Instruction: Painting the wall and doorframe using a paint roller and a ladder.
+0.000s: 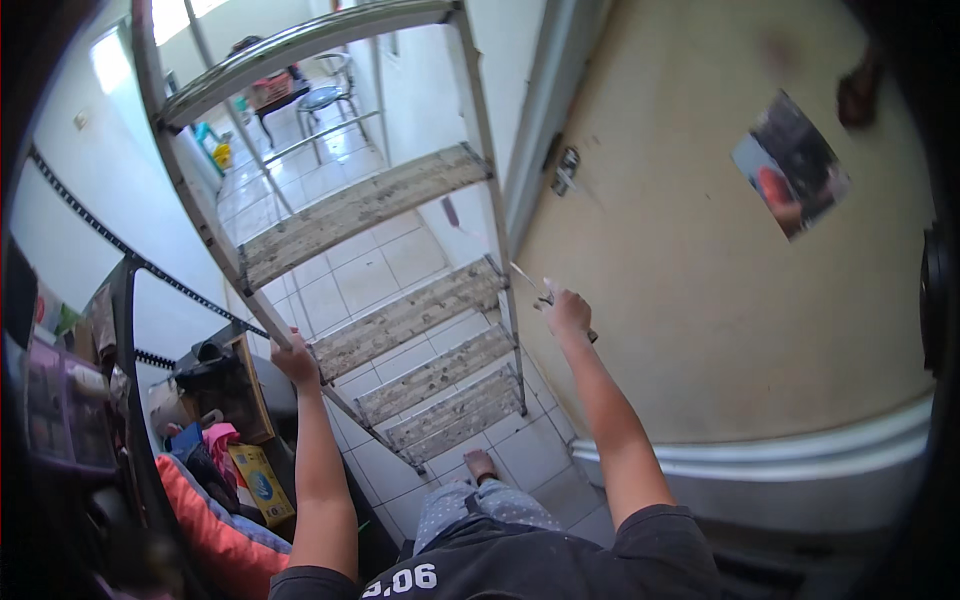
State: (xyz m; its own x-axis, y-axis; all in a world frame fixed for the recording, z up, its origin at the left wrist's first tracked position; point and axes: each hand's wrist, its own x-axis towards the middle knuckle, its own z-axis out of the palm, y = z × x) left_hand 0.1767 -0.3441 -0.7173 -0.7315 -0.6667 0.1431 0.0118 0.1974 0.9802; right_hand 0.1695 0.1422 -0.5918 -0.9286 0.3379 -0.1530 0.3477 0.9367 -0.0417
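A metal stepladder (409, 322) with worn, spotted treads stands upright before me on the tiled floor. My left hand (295, 358) is closed around its left side rail. On the other side, my right hand (568, 311) grips a slim tool (529, 277) with a thin, pale shaft that points up and left, towards the ladder's right rail. A dark end of it shows below the hand; its exact kind cannot be told. Beside that hand is a beige door (675, 315) with a metal latch (566, 171) near its edge.
At left, a dark shelf unit holds a box (262, 484), cloths and a red cushion (202, 517). A chair (326, 97) stands on tiles beyond the ladder. My bare foot (480, 465) is near the ladder's base. A picture or mirror piece (795, 165) is on the door.
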